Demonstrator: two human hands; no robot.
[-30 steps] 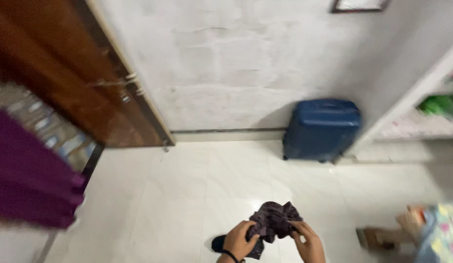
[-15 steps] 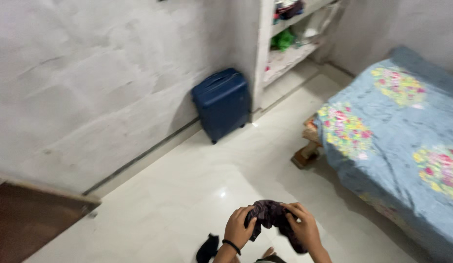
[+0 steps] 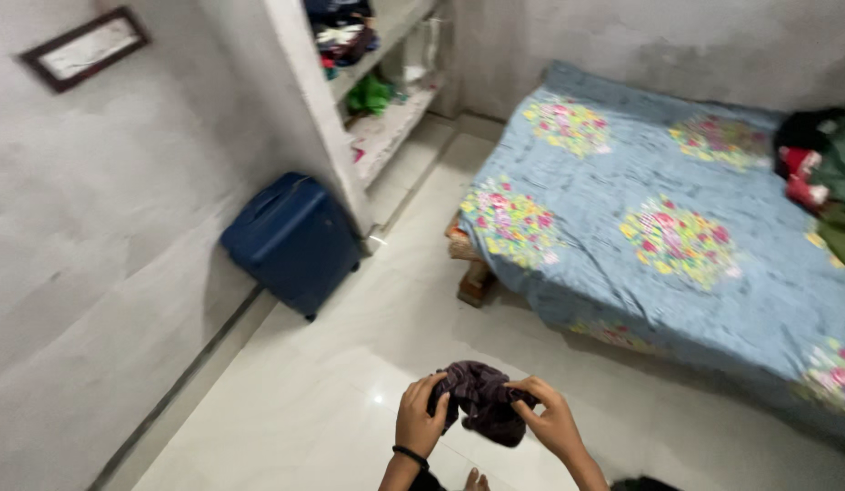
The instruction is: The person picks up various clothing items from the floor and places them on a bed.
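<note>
A bunched, dark purplish-grey piece of cloth [image 3: 480, 409] sits low in the view, at about six o'clock, held in the air above the glossy white tiled floor [image 3: 350, 364]. The left hand [image 3: 417, 420] grips its left edge, fingers [image 3: 430, 389] curled narrow around the fabric, a thin dark band on the wrist. The right hand [image 3: 548, 420] takes the right edge, thumb and fingers pinched shut on the cloth. The two hands are near each other with the bundle between them, part of it drooping below the knuckles. Bare toes [image 3: 474, 479] show just beneath, at the bottom edge.

Outward at ten o'clock from the cloth, a dark blue hard-shell suitcase [image 3: 290, 238] stands on the floor against the rough grey plastered wall [image 3: 95, 227]. Just beside it, at eleven to twelve o'clock, built-in white shelves [image 3: 386, 118] hold a green item and mixed clothing. A dark-framed picture [image 3: 84, 47] hangs on the wall at the upper left. At one to three o'clock lies a bed with a light blue bedsheet printed with floral clusters [image 3: 659, 200]; a heap of red, green and dark clothes [image 3: 818, 168] rests on its far right side.
</note>
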